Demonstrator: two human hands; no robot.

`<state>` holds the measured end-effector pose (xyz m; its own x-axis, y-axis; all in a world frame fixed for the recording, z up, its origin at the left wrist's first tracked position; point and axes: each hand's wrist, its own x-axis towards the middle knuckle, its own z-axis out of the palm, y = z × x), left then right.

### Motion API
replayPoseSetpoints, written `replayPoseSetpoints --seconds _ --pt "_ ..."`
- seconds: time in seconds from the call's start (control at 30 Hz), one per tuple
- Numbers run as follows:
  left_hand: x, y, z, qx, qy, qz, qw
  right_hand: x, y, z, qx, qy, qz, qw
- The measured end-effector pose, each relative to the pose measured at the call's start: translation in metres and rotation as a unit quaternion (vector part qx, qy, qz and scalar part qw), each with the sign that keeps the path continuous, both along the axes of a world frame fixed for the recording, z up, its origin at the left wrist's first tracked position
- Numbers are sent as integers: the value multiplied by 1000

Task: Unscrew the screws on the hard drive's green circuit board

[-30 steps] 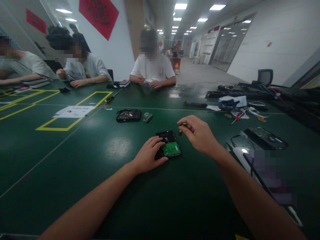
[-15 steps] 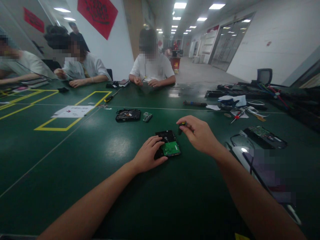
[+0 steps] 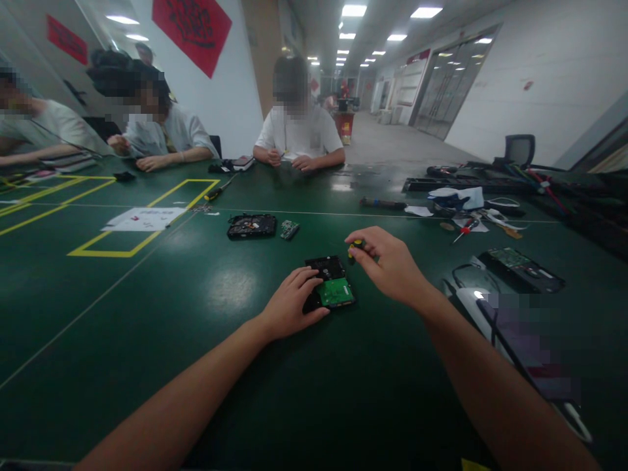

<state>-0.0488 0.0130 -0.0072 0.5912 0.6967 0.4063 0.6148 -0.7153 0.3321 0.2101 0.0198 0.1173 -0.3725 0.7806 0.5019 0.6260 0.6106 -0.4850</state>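
Left hand (image 3: 293, 306) flat on black hard drive with green circuit board (image 3: 328, 282) — fingers spread open, over its left edge. Right hand (image 3: 390, 265) fingertips pinch yellow-and-black screwdriver handle (image 3: 354, 247) — just beyond drive's far right corner.

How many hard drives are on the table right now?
3. The near drive lies under the left hand; the middle drive sits beyond it; the right drive lies far right. More may be hidden.
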Motion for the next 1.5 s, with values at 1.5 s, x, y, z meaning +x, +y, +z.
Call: replayPoseSetpoints --seconds 1.5 --pt "0 -1 0 0 1 2 1000 -3 4 -7 76 -8 -28 997"
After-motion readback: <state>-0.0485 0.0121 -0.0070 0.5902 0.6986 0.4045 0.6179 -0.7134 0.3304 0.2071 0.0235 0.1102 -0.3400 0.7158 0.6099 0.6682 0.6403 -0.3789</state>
